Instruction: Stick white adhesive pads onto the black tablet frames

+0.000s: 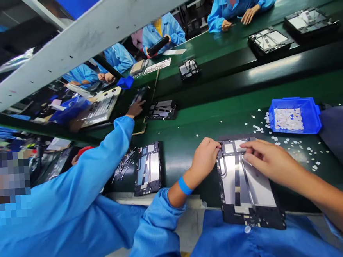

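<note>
An opened tablet (230, 187) lies tilted at the near edge of the green bench, with black frame, pale metal plates and dark ribbon cables showing. My left hand (204, 155) is closed on its upper left edge, a blue band (185, 185) around the wrist. Over the tablet's upper right part, my right hand (263, 159) is in a pinch, thumb and forefinger at a small white piece (241, 145). That piece seems to touch the tablet's surface; its right end is hidden by my fingers.
A blue bin (312, 124) of white pieces stands to the right, with loose white bits around it. Another opened tablet (147, 169) lies left, near thin rods (124, 165). A co-worker's sleeve (102, 149) reaches across from the left. Beyond, tablets (269, 41) sit on the dark conveyor.
</note>
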A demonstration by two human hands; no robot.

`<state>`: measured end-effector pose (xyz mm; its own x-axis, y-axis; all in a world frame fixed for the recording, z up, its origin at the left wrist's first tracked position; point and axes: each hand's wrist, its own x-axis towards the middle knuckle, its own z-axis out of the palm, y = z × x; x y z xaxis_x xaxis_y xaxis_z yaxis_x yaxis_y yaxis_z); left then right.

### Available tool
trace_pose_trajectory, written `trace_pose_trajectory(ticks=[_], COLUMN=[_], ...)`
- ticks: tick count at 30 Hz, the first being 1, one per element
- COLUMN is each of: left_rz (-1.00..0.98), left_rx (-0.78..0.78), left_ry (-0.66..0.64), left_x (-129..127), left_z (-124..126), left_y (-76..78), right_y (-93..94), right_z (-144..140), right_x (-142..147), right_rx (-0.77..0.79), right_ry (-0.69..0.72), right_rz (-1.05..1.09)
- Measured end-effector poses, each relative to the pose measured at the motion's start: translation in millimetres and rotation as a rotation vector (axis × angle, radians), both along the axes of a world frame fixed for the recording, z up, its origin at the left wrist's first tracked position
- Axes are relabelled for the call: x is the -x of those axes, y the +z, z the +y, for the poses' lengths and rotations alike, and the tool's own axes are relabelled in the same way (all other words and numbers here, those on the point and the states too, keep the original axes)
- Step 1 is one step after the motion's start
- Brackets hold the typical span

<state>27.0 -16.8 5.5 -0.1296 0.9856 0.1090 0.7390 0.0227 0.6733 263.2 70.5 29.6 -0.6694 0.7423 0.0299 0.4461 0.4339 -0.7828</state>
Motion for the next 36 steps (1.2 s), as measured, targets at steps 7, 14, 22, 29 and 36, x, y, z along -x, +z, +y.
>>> trace_pose_trajectory(ticks=[7,14,22,29,36], left_rz=[-0.034,-0.103,-0.399,-0.585,-0.673], left_rx=[0.029,-0.083,-0.068,0.064,0.038], left_ry=[-0.041,-0.043,0.168,0.334,0.407], left_x=[11.5,8.8,-12.1,-14.9,-19.2], left_z=[3.4,4.0,-6.1,-11.7,-15.3], left_y=[1.1,-5.2,-1.4,9.4,7.1], right_y=[-8.5,-16.4,-11.6,-14.7,-21.0], right_z=[30.5,28.7,22.1,7.3,-17.9], right_x=[54.8,66.0,73.0,68.6,63.7], right_rx=[-0.057,-0.009,0.214,0.013,-0.461], right_ry=[0.037,0.092,0.093,0.059,0.083], right_rz=[-0.050,-0.021,0.002,0.007,-0.108])
